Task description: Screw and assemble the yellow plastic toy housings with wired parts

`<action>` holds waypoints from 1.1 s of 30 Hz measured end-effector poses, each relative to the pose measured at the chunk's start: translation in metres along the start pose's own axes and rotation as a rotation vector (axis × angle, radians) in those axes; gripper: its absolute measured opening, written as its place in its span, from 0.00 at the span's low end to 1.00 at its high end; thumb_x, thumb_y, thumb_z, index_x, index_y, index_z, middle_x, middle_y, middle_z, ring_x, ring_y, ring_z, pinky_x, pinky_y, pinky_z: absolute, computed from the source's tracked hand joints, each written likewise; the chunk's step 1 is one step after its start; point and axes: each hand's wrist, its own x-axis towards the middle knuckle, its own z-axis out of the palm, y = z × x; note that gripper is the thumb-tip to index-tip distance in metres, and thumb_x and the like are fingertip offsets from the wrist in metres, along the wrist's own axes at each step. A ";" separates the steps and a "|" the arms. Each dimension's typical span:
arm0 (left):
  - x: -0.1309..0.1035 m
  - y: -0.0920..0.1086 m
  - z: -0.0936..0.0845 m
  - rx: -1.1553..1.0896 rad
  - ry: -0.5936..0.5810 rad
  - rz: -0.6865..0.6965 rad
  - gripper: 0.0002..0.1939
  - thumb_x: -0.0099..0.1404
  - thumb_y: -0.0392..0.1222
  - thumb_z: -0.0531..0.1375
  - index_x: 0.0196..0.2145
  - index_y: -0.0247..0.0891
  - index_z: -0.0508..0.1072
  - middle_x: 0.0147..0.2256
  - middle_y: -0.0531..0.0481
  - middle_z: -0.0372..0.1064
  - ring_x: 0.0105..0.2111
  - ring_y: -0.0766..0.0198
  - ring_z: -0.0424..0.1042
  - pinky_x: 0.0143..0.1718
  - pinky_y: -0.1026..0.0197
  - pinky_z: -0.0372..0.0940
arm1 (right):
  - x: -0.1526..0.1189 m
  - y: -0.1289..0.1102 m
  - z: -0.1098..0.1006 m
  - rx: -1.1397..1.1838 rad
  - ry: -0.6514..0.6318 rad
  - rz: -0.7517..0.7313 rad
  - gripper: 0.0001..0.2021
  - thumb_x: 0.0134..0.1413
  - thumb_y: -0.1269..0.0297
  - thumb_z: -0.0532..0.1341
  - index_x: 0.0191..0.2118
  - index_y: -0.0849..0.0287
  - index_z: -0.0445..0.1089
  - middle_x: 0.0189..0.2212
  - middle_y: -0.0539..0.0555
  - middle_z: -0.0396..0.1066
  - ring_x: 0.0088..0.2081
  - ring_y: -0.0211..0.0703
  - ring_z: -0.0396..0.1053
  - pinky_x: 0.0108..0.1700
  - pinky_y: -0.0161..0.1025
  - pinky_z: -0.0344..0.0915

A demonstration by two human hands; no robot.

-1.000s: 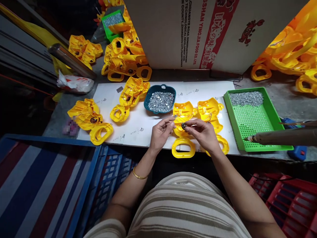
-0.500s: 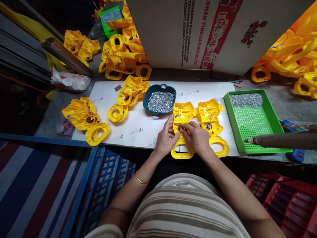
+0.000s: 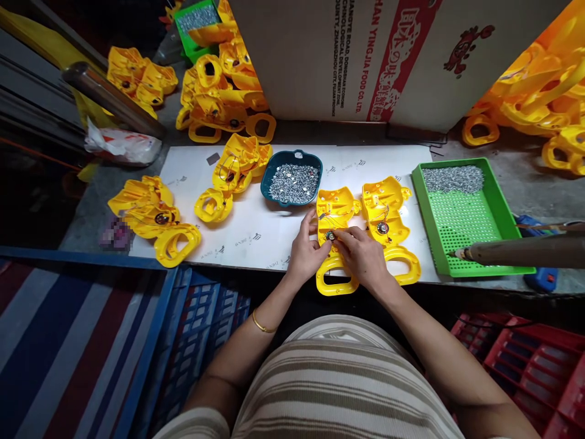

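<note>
In front of me lies an open yellow plastic toy shell point(image 3: 336, 201) with a loop handle at its near end and thin wires inside. My left hand point(image 3: 305, 253) grips its left edge, with the thumb on a small round speaker point(image 3: 330, 236) set in the shell. From the other side my right hand point(image 3: 364, 253) has its fingers bent together at the speaker's right edge; anything smaller between the fingertips is hidden. Just right of it, a second yellow shell point(image 3: 384, 198) lies open with its own speaker point(image 3: 382, 228) and wires.
A dark teal basin point(image 3: 270, 190) of small metal screws stands beyond my left hand. To the right sits a green tray point(image 3: 466, 225) with screws, a dark rod-like tool point(image 3: 525, 255) reaching over it. More yellow shells point(image 3: 146, 207) lie left. A cardboard box point(image 3: 301, 67) stands behind.
The view has shifted slightly. Both hands stay at the speaker in the same shell, with only slight finger movement.
</note>
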 end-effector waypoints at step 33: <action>-0.001 0.004 -0.006 0.063 -0.027 -0.080 0.47 0.54 0.32 0.64 0.67 0.43 0.49 0.49 0.41 0.67 0.25 0.69 0.72 0.22 0.69 0.69 | -0.001 0.024 -0.041 -0.336 -0.107 0.019 0.11 0.62 0.67 0.55 0.37 0.57 0.76 0.42 0.59 0.70 0.44 0.51 0.65 0.24 0.39 0.43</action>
